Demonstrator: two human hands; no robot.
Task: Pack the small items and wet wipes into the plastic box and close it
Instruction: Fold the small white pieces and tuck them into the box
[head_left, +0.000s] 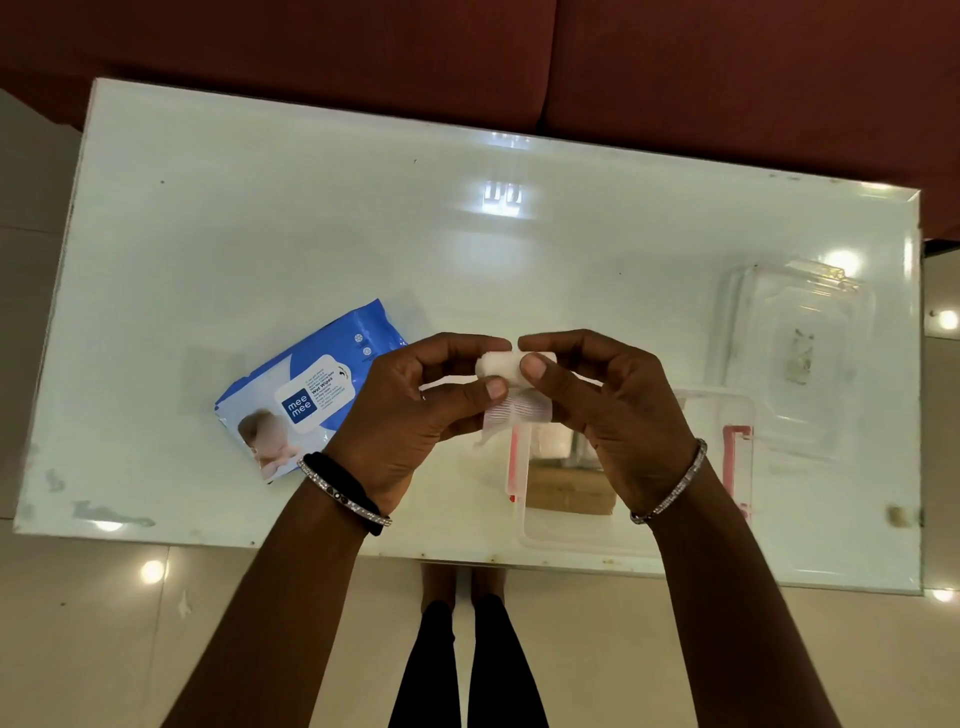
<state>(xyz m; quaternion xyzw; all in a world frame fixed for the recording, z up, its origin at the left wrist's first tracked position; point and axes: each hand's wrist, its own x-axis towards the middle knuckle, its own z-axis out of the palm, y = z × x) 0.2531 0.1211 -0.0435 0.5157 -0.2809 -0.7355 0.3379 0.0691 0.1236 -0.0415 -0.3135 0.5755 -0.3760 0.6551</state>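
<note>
A small white gauze roll (501, 369) is being pinched between both hands, left hand (410, 410) and right hand (608, 400), above the open plastic box (587, 540). Packing is underway; next it needs lowering inside, then the wet wipes (306, 389), lying beside.

A white glass-topped table (311, 218) with bright light reflections fills most of the view. Behind its far edge stands a dark red sofa (519, 52). Beneath and around the table lies a glossy beige tiled floor (104, 623), marked by round light spots.
</note>
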